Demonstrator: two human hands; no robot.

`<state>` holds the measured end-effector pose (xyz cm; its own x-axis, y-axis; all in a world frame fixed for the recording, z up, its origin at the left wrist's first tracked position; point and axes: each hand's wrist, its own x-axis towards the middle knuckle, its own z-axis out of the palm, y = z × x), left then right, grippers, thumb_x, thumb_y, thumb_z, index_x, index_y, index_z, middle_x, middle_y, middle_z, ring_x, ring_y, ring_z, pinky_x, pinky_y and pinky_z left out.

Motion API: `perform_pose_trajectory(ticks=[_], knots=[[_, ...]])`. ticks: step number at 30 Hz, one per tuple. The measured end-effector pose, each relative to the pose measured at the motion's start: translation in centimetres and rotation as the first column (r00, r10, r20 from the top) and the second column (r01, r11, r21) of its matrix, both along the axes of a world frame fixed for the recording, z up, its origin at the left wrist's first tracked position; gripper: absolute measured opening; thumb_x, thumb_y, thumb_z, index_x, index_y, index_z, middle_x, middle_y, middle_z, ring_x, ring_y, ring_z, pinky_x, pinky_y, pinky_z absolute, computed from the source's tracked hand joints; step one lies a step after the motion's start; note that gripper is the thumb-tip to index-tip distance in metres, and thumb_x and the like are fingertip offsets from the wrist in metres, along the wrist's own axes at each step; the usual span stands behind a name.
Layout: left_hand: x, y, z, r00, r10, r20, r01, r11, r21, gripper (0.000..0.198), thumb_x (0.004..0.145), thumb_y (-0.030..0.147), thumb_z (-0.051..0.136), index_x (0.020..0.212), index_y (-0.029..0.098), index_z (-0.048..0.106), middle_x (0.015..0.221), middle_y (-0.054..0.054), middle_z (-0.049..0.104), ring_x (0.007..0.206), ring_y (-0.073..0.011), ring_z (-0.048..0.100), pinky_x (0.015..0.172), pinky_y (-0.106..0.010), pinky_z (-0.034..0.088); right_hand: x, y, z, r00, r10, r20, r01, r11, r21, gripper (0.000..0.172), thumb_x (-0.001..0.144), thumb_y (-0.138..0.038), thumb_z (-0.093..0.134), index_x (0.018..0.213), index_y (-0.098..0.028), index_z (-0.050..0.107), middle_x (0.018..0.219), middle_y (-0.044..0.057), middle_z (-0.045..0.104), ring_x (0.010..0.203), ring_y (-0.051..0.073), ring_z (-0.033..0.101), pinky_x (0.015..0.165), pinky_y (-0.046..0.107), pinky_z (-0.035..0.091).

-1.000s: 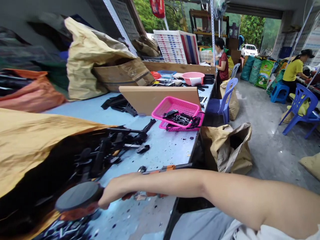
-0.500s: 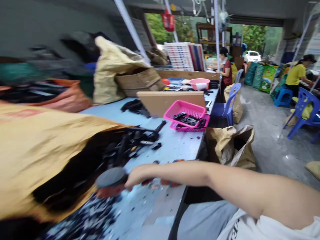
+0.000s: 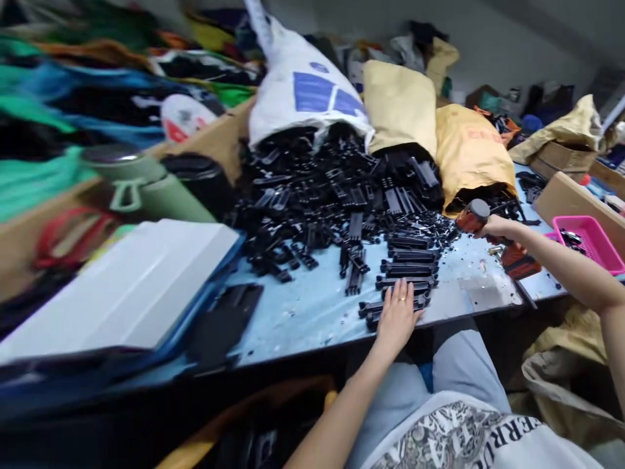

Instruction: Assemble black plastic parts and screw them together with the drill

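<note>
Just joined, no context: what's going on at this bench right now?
A person sits at a blue table heaped with black plastic parts spilling from sacks. The left hand lies flat on a row of long black pieces lined up near the table edge. The right hand grips an orange and black power tool over the table. A pink basket sits at the right.

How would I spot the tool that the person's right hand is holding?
Find the blue table, then the yellow sack at its right end. Just before the sack's mouth, the right hand grips an orange tool with a round grey cap, unlike the black parts around it.
</note>
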<state>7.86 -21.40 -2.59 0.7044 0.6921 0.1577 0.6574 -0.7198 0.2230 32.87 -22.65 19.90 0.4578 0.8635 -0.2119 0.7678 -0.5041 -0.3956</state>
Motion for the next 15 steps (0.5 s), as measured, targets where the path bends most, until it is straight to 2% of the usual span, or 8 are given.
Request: perform_pose_trajectory(ticks=[3,8,12,15], knots=[[0.8,0.5,-0.1,1.0,-0.005,-0.003,0.005,1.0,-0.015,0.071,0.084,0.043,0.045,0.139,0.002,0.029,0.149,-0.021,0.022,0.14,-0.0294,0.015,0.115,-0.045,0.01,0.6,4.1,0.1,0.994,0.092,-0.056,-0.1,0.981,-0.168,0.011,0.072,-0.013,0.068,0.07,-0.006,0.06,0.042,-0.002,0.047,0.035,0.003,0.038,0.043,0.021,0.031],[1.3,0.9,-0.8,0.999,-0.027,0.031,0.028,0.999,-0.034,0.087,0.08,0.061,0.043,0.141,0.002,0.025,0.149,-0.022,0.022,0.14,-0.0306,0.013,0.115,-0.045,0.008,-1.1,9.5,0.1,0.972,0.233,0.023,-0.218,0.937,-0.274,0.013,0.069,-0.015,0.068,0.064,-0.009,0.058,0.044,-0.001,0.048,0.036,0.003,0.039,0.043,0.02,0.028],[0.9,0.8,-1.4,0.998,-0.028,0.05,0.029,0.999,-0.023,0.097,0.075,0.069,0.043,0.142,0.002,0.021,0.149,-0.022,0.02,0.141,-0.0311,0.01,0.115,-0.045,0.006,-2.5,12.3,0.3,0.935,0.334,0.123,-0.251,0.863,-0.438,0.022,0.069,-0.022,0.069,0.056,-0.009,0.056,0.042,-0.001,0.046,0.035,0.003,0.037,0.041,0.02,0.027],[0.7,0.7,-1.5,0.999,-0.025,0.036,0.026,1.0,-0.006,0.097,0.075,0.068,0.045,0.143,0.003,0.019,0.15,-0.021,0.018,0.141,-0.0299,0.006,0.116,-0.045,0.006,-2.4,13.5,0.2,0.934,0.348,0.085,-0.266,0.832,-0.487,0.017,0.069,-0.021,0.069,0.06,-0.01,0.059,0.043,-0.002,0.047,0.037,0.005,0.04,0.04,0.019,0.031]])
